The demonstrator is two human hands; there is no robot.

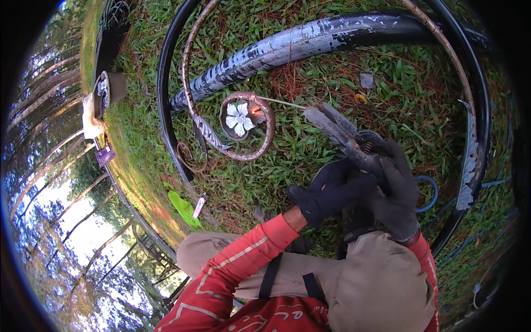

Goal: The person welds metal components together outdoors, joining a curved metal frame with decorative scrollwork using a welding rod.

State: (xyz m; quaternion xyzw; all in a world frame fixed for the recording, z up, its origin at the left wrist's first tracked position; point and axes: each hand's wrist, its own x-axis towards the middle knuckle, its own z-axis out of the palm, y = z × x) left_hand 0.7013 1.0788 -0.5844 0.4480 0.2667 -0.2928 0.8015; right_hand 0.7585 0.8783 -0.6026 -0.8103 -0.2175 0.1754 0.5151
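Grey metal welding electrode holder [345, 138] was grasped by both black-gloved hands: right hand [395, 193] clenched on handle, left hand [326, 193] closed beside it. Thin rod tip [276, 103] was held ahead of grip, at rusty spiral scroll [246, 119]. Judged stiff, fairly heavy, hot forward; best held at handle.

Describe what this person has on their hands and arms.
Both the left hand and the right hand wear dark, nearly black work gloves with a worn, slightly baggy look. The left arm's sleeve is red-orange with thin pale stripes along it. A matching red cuff shows at the right wrist.
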